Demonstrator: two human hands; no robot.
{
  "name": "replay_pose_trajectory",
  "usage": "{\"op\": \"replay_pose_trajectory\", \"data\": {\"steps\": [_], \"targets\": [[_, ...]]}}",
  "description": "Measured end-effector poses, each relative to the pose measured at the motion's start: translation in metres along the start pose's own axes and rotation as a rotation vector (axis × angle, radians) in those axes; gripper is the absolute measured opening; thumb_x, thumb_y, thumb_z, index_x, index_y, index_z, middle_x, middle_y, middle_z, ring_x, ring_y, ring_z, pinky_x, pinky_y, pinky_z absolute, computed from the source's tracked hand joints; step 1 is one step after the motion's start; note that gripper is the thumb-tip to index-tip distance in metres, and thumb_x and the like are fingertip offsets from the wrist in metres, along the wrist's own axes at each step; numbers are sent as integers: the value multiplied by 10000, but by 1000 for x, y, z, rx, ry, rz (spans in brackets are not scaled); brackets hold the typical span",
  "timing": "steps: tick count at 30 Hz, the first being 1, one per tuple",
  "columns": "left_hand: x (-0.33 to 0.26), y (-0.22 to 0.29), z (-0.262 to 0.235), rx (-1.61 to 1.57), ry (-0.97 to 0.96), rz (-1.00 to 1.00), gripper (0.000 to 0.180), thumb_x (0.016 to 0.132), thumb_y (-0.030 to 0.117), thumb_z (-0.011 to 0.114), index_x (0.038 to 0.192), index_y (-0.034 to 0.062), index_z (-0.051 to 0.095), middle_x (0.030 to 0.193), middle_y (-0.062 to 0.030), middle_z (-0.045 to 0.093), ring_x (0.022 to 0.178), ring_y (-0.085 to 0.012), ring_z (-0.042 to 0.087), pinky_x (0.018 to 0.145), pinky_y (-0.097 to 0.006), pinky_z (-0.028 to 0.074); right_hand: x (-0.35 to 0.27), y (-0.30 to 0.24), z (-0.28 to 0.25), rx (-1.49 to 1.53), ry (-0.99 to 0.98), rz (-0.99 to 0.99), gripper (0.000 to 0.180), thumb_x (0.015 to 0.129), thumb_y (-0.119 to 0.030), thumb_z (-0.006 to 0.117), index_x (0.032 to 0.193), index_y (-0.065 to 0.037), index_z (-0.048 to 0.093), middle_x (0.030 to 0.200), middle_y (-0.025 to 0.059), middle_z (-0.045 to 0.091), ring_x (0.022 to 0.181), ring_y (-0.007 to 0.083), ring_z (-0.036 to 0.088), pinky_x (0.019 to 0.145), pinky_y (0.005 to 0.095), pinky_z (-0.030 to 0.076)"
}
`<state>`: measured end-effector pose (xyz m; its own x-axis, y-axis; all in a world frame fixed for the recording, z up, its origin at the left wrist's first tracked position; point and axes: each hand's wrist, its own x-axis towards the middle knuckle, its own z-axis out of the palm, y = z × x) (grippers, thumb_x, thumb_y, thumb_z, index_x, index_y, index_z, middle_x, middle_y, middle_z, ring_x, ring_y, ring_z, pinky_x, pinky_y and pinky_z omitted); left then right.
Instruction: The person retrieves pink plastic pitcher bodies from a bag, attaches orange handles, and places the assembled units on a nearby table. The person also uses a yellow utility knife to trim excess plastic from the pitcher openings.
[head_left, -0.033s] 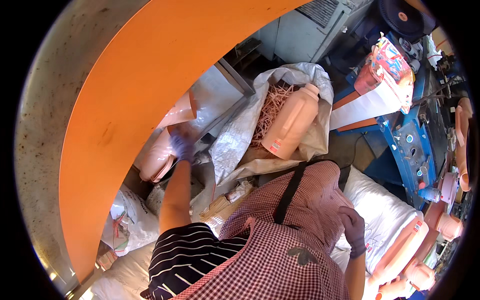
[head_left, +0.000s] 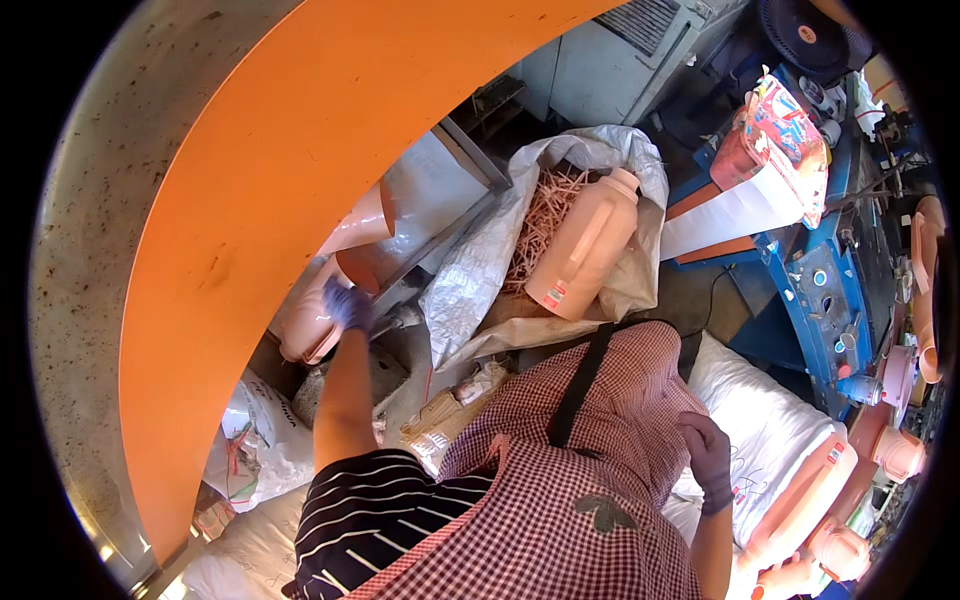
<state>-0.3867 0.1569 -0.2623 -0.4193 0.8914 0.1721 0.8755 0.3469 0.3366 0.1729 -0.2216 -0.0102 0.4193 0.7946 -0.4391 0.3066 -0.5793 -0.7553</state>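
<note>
My left hand, in a thin purple glove, reaches to the far left and lies on a glossy pink plastic flask shell. Its fingers bend over the shell near the round open end; the tips are partly hidden. Just beyond it, another pink shell shows its open end beside a metal panel. My right hand, gloved too, rests by the checked apron on my lap, fingers loosely bent and nothing seen in them. Ahead of me a pink flask shell with a handle lies tilted on a white woven sack.
Thin pink plastic strips fill the sack. A large orange curved panel borders the left. At right stand a blue machine frame, a red bin and a white pillow-like sack, with more pink shells near it.
My left hand has shifted slightly left and nearer, from the shell's open rim onto its side. My right hand and the flask shell on the sack stay where they were.
</note>
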Motion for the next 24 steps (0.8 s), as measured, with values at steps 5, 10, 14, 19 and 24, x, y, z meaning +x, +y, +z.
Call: {"op": "replay_pose_trajectory", "data": {"steps": [5,10,14,19,24], "targets": [[-3,-162,-28,500,-598,124,439,736,204,675,1138,29,676,1115,-216,692,994,-353,667,827,-462,534,28,5,6,-128,-34,-196,232,890,-66,637,1101,13,694,1049,152,724,1006,246,682,913,328,515],[-6,-191,-33,528,-561,-83,733,680,177,768,1363,86,520,1224,-188,649,1173,-395,594,994,-477,495,78,-28,-3,-173,-30,-295,216,914,-137,643,1064,7,702,1088,154,710,1038,284,673,932,359,520],[2,-136,-42,470,-638,-78,709,731,280,759,1373,91,525,1310,-230,590,1226,-374,568,1001,-465,485,131,-58,-47,-349,363,-612,180,912,-162,637,1013,-22,686,1062,153,685,1004,335,653,918,394,519],[5,-116,-56,504,-592,-46,580,751,300,728,1264,72,582,1236,-233,611,1149,-382,588,947,-473,492,192,-124,-89,-670,826,-791,233,859,-197,681,1071,-100,667,1078,104,636,1108,282,580,995,414,437],[13,-93,-90,502,-363,103,472,771,320,696,1155,52,639,1163,-236,633,1072,-390,607,894,-480,499,263,-155,-101,-856,929,-808,220,820,-178,702,1036,-142,687,1046,82,650,1125,262,586,1008,425,429]]}}
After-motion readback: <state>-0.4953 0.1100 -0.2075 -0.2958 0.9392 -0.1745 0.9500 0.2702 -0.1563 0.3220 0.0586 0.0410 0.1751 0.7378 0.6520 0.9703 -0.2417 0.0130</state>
